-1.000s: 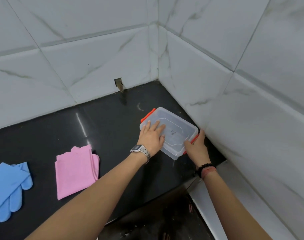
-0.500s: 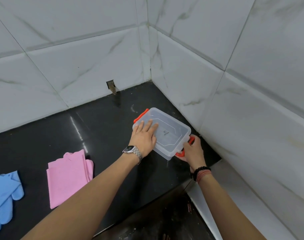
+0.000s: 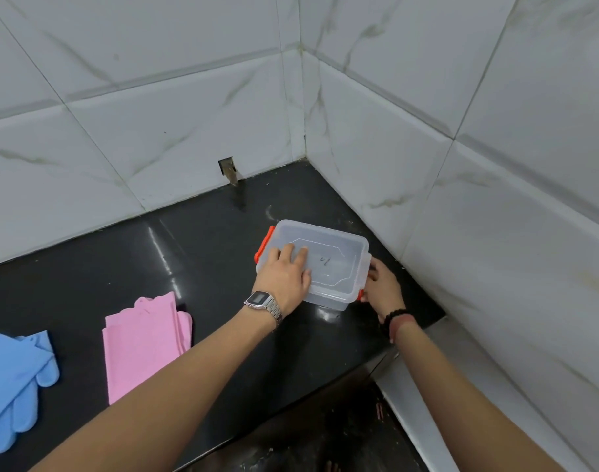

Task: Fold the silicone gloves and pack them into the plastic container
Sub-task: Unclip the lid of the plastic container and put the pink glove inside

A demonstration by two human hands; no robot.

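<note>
A clear plastic container (image 3: 335, 264) with its lid on and orange latches sits on the black counter near the right wall. My left hand (image 3: 286, 279) lies flat on the lid's near left part, pressing it. My right hand (image 3: 381, 287) is at the container's right end, fingers on the orange latch (image 3: 361, 294). Pink silicone gloves (image 3: 143, 342) lie folded flat on the counter to the left. Blue silicone gloves (image 3: 15, 379) lie at the far left edge, fingers toward me.
The black counter (image 3: 206, 260) ends in a front edge near me, with a dark drop below. White marble-look tiled walls (image 3: 461, 199) close the back and right sides, meeting in a corner. A small cut-out (image 3: 227, 168) sits at the back wall's base.
My right hand has shifted lower along the container's right end around the orange latch. The left hand stays on the lid. The view has swung, so the gloves appear shifted.
</note>
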